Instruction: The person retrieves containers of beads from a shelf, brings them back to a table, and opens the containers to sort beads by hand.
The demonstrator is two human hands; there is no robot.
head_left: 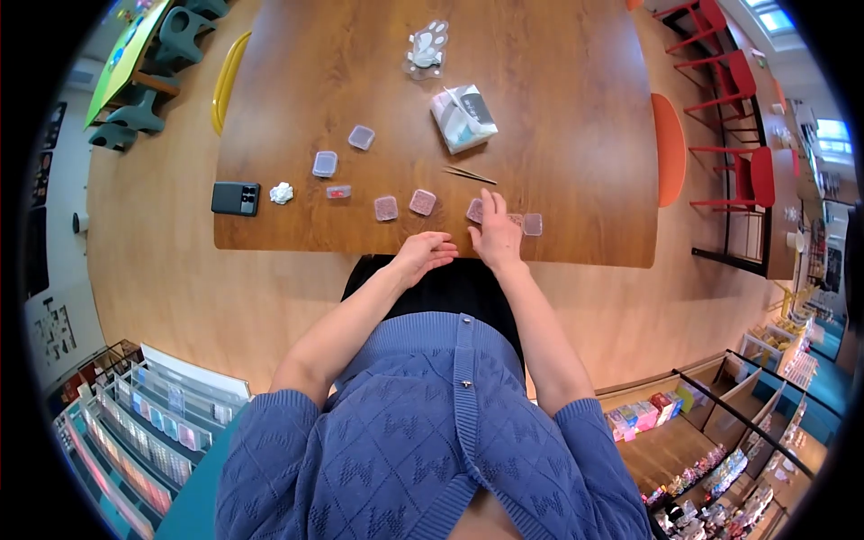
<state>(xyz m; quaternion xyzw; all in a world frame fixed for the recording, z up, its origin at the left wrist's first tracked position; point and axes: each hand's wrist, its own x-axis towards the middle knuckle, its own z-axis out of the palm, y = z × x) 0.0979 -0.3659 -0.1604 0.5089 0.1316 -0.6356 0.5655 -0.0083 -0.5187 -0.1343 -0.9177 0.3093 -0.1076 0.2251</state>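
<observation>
My right hand (495,229) reaches over the table's near edge, its fingers stretched out over a small clear box of pinkish bits (474,211). Part of that box is hidden under the fingers. Beside the hand lies an open clear box (533,224), with some reddish bits next to it. At the table edge my left hand (427,255) hovers with loosely curled, parted fingers and nothing visible in it. Two more boxes of pinkish bits, one left (386,209) and one right (422,202), sit beyond it. Tweezers (471,175) lie just past my right hand.
A tissue pack (463,118) and a paw-shaped clear item (427,49) lie farther back. Leftward are two clear lids or boxes (325,164), a small box with red bits (338,192), crumpled tissue (281,193) and a dark phone (236,199). An orange chair (668,151) stands at right.
</observation>
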